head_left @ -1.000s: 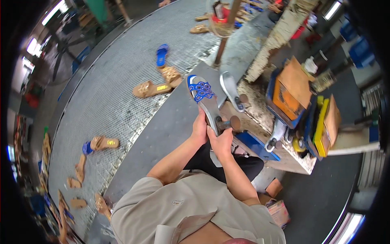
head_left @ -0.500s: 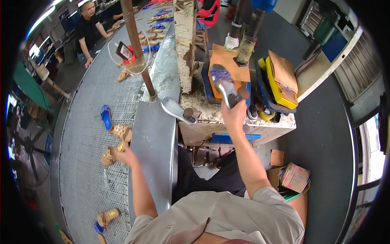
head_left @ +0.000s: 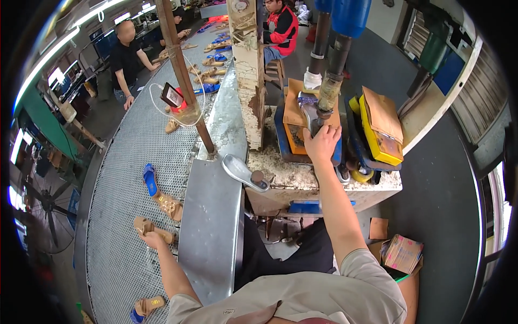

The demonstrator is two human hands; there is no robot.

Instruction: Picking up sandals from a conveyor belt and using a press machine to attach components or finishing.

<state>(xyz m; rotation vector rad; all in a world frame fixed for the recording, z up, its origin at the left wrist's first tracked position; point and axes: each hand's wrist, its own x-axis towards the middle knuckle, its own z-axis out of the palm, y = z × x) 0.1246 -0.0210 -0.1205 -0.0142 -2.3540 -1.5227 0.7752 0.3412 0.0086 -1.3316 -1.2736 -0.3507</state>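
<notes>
My right hand (head_left: 322, 143) reaches forward to the press and grips the near end of a grey-soled sandal with blue straps (head_left: 306, 105). That sandal lies on the orange pad (head_left: 294, 116) beside the press ram (head_left: 330, 89). My left hand (head_left: 150, 237) stretches out to the left over the mesh conveyor (head_left: 118, 178), closed on a tan sandal (head_left: 154, 228). A bare metal shoe last (head_left: 242, 171) sticks out from the bench between my arms.
A blue sandal (head_left: 149, 179) and a tan one (head_left: 169, 205) lie on the mesh just beyond my left hand, another (head_left: 145, 306) nearer me. Yellow boxes (head_left: 379, 132) stand right of the press. A wooden post (head_left: 186, 81) rises ahead. Two people (head_left: 127, 54) (head_left: 278, 27) work farther along.
Both hands held the blue-strapped sandal on the last. My right hand carried it up to the press; my left hand swung out to the conveyor and closed on a tan sandal.
</notes>
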